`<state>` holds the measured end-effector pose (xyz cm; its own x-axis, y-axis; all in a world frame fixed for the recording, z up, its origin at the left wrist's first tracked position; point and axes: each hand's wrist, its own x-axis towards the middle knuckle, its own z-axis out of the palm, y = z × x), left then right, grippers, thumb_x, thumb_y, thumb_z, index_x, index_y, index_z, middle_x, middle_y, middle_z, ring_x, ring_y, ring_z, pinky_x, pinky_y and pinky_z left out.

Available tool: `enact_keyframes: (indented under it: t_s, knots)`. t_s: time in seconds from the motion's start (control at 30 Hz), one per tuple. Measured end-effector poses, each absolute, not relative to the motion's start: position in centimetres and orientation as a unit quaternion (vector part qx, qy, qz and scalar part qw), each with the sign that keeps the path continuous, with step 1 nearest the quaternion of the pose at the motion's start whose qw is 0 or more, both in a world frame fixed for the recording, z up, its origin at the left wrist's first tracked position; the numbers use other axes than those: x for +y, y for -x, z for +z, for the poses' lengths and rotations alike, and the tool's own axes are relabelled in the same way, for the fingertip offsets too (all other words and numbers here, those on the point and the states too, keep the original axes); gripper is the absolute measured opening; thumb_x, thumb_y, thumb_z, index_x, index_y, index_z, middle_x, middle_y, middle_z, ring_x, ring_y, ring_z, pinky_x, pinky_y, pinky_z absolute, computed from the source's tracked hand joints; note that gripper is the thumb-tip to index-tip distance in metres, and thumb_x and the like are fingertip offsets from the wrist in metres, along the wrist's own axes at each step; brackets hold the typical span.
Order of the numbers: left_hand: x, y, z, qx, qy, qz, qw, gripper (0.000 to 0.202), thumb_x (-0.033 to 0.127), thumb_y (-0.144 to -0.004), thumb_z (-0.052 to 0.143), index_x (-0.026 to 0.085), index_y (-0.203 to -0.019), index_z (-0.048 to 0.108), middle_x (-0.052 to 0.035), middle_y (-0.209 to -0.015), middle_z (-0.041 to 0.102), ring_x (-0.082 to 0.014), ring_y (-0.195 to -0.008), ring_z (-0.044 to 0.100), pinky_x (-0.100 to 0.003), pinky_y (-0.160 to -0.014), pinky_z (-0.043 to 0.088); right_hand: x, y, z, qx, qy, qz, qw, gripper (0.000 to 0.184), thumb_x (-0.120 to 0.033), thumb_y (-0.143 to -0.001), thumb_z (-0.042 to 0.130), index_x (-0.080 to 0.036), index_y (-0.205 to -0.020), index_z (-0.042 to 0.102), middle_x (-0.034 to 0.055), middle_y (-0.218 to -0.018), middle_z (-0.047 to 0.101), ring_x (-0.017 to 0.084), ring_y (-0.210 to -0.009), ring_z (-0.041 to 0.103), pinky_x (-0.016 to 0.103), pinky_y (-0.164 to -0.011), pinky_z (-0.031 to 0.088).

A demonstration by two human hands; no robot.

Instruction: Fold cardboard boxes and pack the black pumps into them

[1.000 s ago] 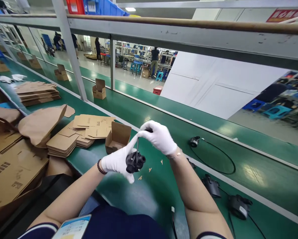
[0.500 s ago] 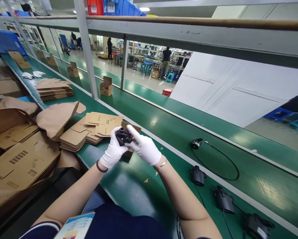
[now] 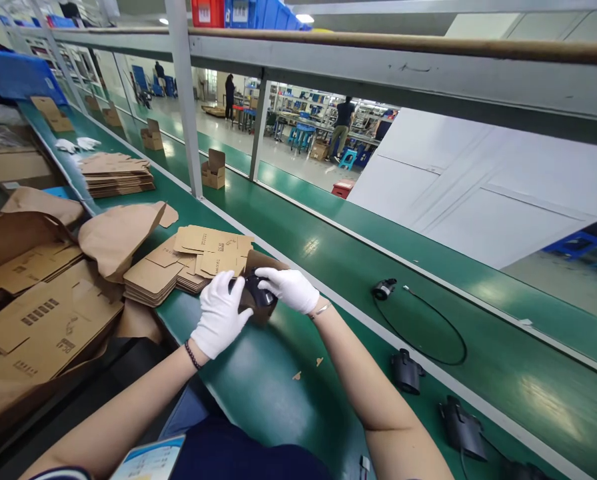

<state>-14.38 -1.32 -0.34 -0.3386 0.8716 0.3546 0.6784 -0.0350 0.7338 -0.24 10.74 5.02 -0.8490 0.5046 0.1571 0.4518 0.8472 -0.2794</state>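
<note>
Both my hands wear white gloves and meet at a small open cardboard box point(image 3: 264, 261) on the green belt point(image 3: 278, 387). My left hand point(image 3: 218, 313) presses against the box's near side, fingers curled. My right hand point(image 3: 289, 288) is closed over a small black device point(image 3: 257, 292) that sits in the box's opening. The box is largely hidden behind my hands.
Stacks of flat brown box blanks point(image 3: 188, 257) lie left of the box, with larger cartons point(image 3: 38, 320) at the far left. More black devices point(image 3: 406, 371) point(image 3: 461, 427) and one with a looped cable point(image 3: 384, 289) lie on the belt at right. A grey post point(image 3: 186, 120) and rail stand behind.
My hands carried the black device from in front of me, forward and left to the open box, and lowered it into the opening. The head view turned left.
</note>
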Motion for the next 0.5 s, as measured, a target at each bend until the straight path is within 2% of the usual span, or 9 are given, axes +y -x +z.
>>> enact_keyframes:
  t_s: [0.1,0.2,0.3,0.37,0.43,0.5]
  knots:
    - [-2.2,15.4,-2.1,0.681,-0.641,0.348,0.063,0.024,0.016,-0.068,0.066,0.022,-0.091,0.066,-0.0135,-0.141,0.048,-0.0408,-0.137,0.032,-0.060,-0.113,0.021,11.5,2.1,5.4,-0.978,0.182,0.074,-0.076,0.022,-0.033,-0.092,0.054,-0.028,-0.108,0.067,0.0011,-0.078,0.073,0.018,-0.072,0.067,0.026,-0.062,0.044]
    - [-1.8,17.3,-2.4,0.646,-0.654,0.385,0.078,0.010,0.017,-0.073,0.057,0.023,-0.077,0.065,-0.0092,-0.136,0.053,-0.0328,-0.131,0.043,-0.050,-0.111,0.033,11.4,4.0,5.2,-0.972,0.140,0.074,-0.173,0.017,-0.034,-0.090,0.056,-0.028,-0.098,0.070,0.0009,-0.083,0.073,0.017,-0.071,0.066,0.025,-0.059,0.041]
    - [0.8,20.3,-1.2,0.638,-0.620,0.453,0.059,0.015,0.024,-0.078,0.052,0.022,-0.083,0.066,-0.0091,-0.132,0.056,-0.0287,-0.125,0.050,-0.044,-0.109,0.037,10.6,4.0,4.7,-0.973,0.144,0.077,-0.160,0.035,-0.051,-0.092,0.050,-0.028,-0.112,0.066,0.0056,-0.096,0.072,0.020,-0.078,0.068,0.027,-0.063,0.044]
    - [3.6,22.2,-0.4,0.657,-0.638,0.401,0.037,0.028,0.028,-0.077,0.055,0.021,-0.101,0.066,-0.0115,-0.134,0.055,-0.0312,-0.127,0.047,-0.047,-0.110,0.033,10.3,3.0,4.3,-0.976,0.152,0.054,-0.147,0.051,-0.060,-0.085,0.055,-0.027,-0.123,0.061,0.0098,-0.106,0.070,0.024,-0.082,0.068,0.030,-0.064,0.046]
    - [6.7,23.0,-0.2,0.651,-0.709,0.269,0.035,0.047,0.031,-0.070,0.063,0.019,-0.116,0.062,-0.0145,-0.137,0.053,-0.0366,-0.132,0.039,-0.052,-0.111,0.027,10.9,1.8,3.9,-0.977,0.157,0.017,-0.146,0.052,-0.054,-0.078,0.065,-0.028,-0.123,0.062,0.0101,-0.114,0.067,0.027,-0.087,0.068,0.032,-0.068,0.048]
    - [9.3,22.7,-0.5,0.611,-0.780,0.134,0.038,0.061,0.031,-0.065,0.069,0.019,-0.123,0.059,-0.0168,-0.137,0.053,-0.0410,-0.134,0.033,-0.056,-0.111,0.021,13.0,0.9,3.7,-0.968,0.196,-0.007,-0.155,0.042,-0.042,-0.076,0.069,-0.032,-0.116,0.065,0.0053,-0.118,0.066,0.026,-0.093,0.067,0.034,-0.075,0.048]
